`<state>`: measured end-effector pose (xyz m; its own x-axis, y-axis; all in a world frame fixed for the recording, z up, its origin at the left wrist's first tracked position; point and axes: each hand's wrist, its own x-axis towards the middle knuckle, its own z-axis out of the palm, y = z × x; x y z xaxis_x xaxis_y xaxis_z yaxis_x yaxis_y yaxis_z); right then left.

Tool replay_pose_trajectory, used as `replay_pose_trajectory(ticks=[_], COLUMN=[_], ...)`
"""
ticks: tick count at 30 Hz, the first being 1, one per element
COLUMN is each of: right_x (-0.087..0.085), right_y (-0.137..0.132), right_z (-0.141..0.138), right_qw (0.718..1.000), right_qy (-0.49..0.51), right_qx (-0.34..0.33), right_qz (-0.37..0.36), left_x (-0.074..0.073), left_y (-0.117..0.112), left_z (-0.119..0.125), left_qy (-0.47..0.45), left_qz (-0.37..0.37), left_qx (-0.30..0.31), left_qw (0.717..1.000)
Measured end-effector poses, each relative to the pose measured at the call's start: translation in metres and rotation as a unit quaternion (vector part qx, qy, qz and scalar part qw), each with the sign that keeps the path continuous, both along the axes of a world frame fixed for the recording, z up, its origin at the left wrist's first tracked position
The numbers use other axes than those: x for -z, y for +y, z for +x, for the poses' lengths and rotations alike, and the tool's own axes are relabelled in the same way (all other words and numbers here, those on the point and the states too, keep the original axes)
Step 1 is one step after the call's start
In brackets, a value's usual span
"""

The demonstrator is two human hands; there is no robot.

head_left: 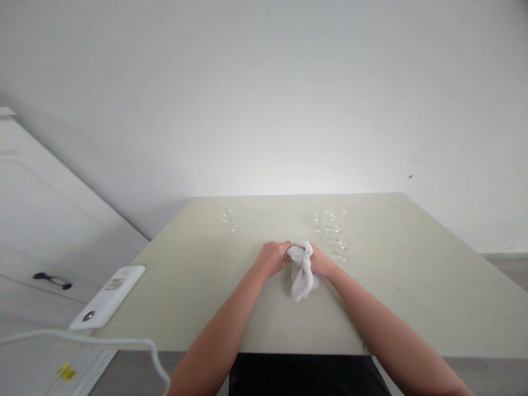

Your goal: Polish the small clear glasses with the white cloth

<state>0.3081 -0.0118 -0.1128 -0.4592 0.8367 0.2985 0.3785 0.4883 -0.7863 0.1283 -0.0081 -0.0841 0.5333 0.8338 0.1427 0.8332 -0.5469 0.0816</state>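
The left hand is curled closed around one end of a clear drinking glass, fingers wrapped over its curved, shiny edge. The right hand is also closed, gripping a soft white cloth bunched against the other end of the glass. The glass is held between the hands just above the middle of the table, its long axis apparently running across from hand to hand; the cloth hides which end is the mouth. A limp, creased tail of cloth hangs down toward the pale beige matte tabletop. Just beyond the right hand stands a cluster of clear glasses, and a lone clear glass stands farther left. A flat white rectangular device lies at the table's left edge.
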Motion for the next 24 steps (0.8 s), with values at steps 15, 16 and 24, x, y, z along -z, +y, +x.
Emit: replay_pose_trajectory(ticks=[15, 16, 24], right_x=[-0.0013, -0.001, 0.0012], right_y=[-0.0008, -0.0009, 0.002], right_z=[-0.0035, -0.0033, -0.0044], right_qw=[0.999, 0.999, 0.995], right_qy=[-0.008, -0.004, 0.093], right_qx=[0.039, 0.041, 0.007], right_qz=[0.01, 0.009, -0.03], left_x=[-0.0017, -0.0013, -0.0005], left_y=[0.0002, 0.0005, 0.0015], left_z=[-0.0012, -0.0014, -0.0025], left_qy=[0.01, 0.004, -0.014], left_qz=[0.019, 0.019, 0.015], left_qx=[-0.01, -0.009, -0.021], left_qw=[1.0, 1.0, 1.0])
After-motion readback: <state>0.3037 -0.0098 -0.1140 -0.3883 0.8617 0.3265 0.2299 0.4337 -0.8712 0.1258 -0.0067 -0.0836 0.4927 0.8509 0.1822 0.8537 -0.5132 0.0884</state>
